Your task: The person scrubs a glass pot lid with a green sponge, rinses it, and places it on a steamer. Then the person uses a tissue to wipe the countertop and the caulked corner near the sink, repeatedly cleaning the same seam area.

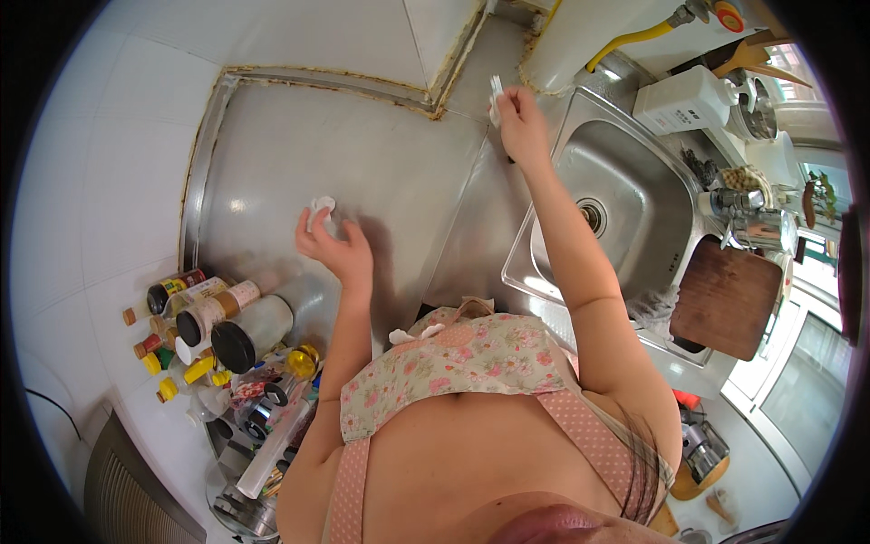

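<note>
My left hand (336, 251) is raised above the stainless steel counter (380, 149), its fingers curled around a small white wad (323, 204) that looks like crumpled tissue. Farther off to the right, my right hand (525, 129) pinches a narrow white piece (495, 100), perhaps folded tissue or paper; the fingers hide part of it. That hand is over the counter, just left of the steel sink (629, 183). My forearm crosses the sink's near left side and covers some of the basin.
Bottles and jars (234, 333) crowd the left side. A rusty-edged raised rim (326, 76) borders the counter. Right of the sink stand a white plastic jug (683, 102) and a wooden cutting board (727, 299), with a grey cloth (654, 307) beside the board. A yellow hose (629, 42) runs behind.
</note>
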Demonstrator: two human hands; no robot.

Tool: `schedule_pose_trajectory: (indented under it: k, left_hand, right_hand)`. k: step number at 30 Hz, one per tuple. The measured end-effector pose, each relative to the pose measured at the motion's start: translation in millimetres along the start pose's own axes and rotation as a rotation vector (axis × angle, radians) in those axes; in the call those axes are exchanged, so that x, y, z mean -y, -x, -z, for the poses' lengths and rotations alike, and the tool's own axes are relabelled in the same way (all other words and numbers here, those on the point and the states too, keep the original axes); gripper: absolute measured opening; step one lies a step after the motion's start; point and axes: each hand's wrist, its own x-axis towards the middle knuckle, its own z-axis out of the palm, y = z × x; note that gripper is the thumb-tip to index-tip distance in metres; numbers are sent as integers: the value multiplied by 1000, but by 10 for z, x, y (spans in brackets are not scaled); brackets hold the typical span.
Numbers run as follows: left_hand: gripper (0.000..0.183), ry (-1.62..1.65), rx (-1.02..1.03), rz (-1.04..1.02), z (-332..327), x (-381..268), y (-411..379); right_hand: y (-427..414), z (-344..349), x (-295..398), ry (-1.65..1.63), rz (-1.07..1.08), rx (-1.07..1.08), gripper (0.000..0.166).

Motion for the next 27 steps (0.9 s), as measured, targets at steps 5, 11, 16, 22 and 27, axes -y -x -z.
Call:
schedule_pose_trajectory:
  k: [5,11,16,22,27]
  left_hand:
    - [31,147,188,-303,-297,-265,123]
    - [29,264,273,-382,-669,-395,152]
    - [28,265,322,-393,-704,-432,150]
    - [25,271,327,-367,-715,-416,134]
    - [22,281,326,-366,-728,-428,120]
  right_hand:
    - [-582,-148,49,192,129,-7,23]
    - [-1176,-293,-64,352,205,-55,24]
    - [-1514,-315,-238,450,292,-25,27]
    - [-1557,-353,-179,503,250,-4,24]
    - [-1647,-352,-249,652,423,19,18]
